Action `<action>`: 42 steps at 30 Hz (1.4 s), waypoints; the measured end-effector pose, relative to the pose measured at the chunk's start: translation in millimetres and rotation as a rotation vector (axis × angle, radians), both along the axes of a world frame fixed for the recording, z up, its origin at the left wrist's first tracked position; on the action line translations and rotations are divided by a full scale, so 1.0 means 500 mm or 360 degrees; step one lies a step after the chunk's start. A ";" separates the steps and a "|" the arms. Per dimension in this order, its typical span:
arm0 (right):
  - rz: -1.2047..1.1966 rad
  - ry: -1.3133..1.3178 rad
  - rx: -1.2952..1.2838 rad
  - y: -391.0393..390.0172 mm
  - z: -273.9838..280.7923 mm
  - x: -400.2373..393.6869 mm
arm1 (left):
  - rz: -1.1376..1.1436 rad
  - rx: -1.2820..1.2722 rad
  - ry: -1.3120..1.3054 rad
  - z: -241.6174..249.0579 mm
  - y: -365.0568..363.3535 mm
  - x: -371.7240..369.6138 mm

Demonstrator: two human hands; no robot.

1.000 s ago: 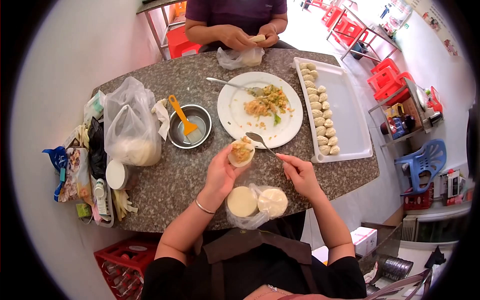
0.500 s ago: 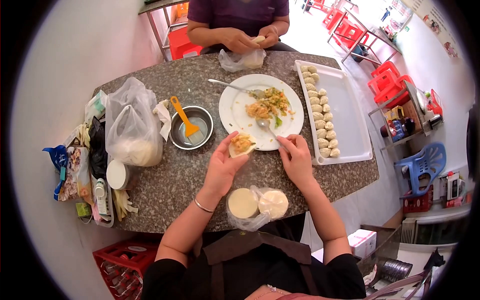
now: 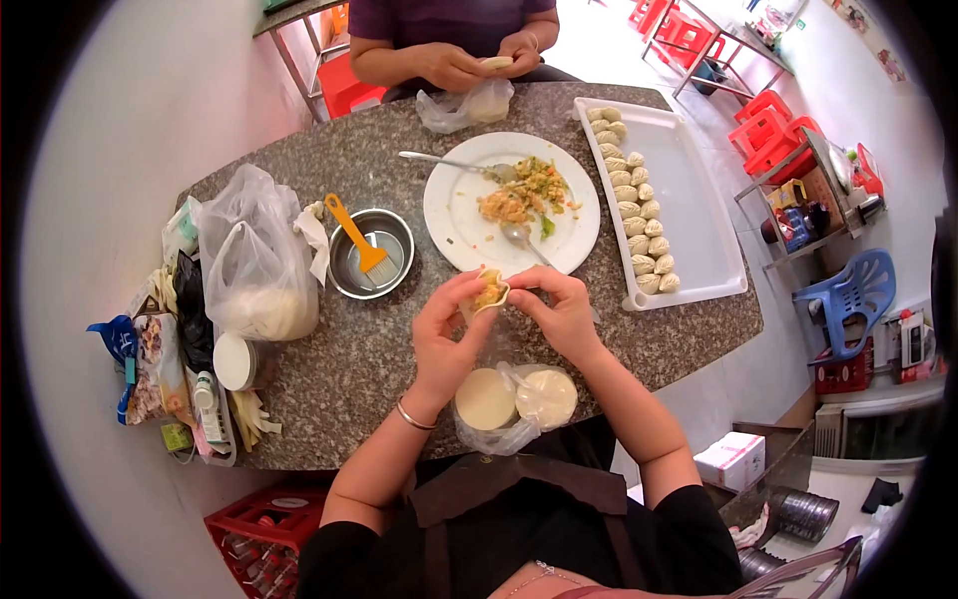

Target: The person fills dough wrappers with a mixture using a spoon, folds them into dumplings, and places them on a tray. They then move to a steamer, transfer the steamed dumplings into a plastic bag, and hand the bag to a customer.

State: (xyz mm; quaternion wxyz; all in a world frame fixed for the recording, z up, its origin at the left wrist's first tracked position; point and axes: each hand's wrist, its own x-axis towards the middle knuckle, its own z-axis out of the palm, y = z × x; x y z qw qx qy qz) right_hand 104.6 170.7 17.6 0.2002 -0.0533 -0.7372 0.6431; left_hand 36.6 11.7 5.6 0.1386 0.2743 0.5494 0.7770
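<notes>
A round dough wrapper with orange filling [image 3: 489, 291] is held just below the plate. My left hand [image 3: 449, 319] is closed around its left side, the wrapper curving upward. On its right edge, the fingertips of my right hand [image 3: 555, 307] pinch the dough. The white plate [image 3: 454, 225] bears a mound of mixed filling [image 3: 534, 195] and two spoons; the nearer spoon [image 3: 519, 238] rests with its handle toward my right hand. Below my hands lie two stacks of round wrappers [image 3: 486, 399] in a plastic bag.
A white tray [image 3: 699, 215] with rows of pleated dumplings [image 3: 639, 225] stands at right. Left are a metal bowl [image 3: 399, 245] with an orange brush [image 3: 349, 225], a plastic bag [image 3: 254, 270] and a lidded jar [image 3: 236, 361]. Across the table, a person's hands [image 3: 479, 65] hold dough.
My right hand has let go of the nearer spoon, now left on the plate, and moved left to the wrapper. The wrapper's sides are more folded up. The view has shifted slightly.
</notes>
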 end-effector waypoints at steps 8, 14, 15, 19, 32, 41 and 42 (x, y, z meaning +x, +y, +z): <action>-0.0060 -0.0225 -0.0201 0.001 0.015 0.001 | 0.0015 -0.0031 0.0240 -0.009 -0.003 0.000; -0.0108 0.0064 0.0296 -0.013 0.022 0.000 | 0.0107 0.0014 0.0060 -0.008 -0.003 -0.002; -0.0123 0.0129 0.0450 -0.014 0.024 -0.001 | 0.0111 0.0013 0.0053 -0.007 -0.004 -0.003; -0.0068 0.0225 0.0640 -0.003 0.037 -0.006 | 0.0080 -0.0005 -0.0026 -0.004 -0.007 -0.007; -0.0025 0.0093 0.0411 -0.006 0.034 -0.008 | -0.0037 -0.0018 -0.0360 -0.001 -0.008 -0.001; 0.0103 -0.0106 0.0124 0.035 0.025 -0.014 | -0.0107 0.0018 -0.0121 -0.003 -0.008 -0.010; 0.0259 -0.0317 -0.0044 0.041 0.030 -0.012 | -0.0106 0.0017 -0.0129 -0.002 -0.009 -0.007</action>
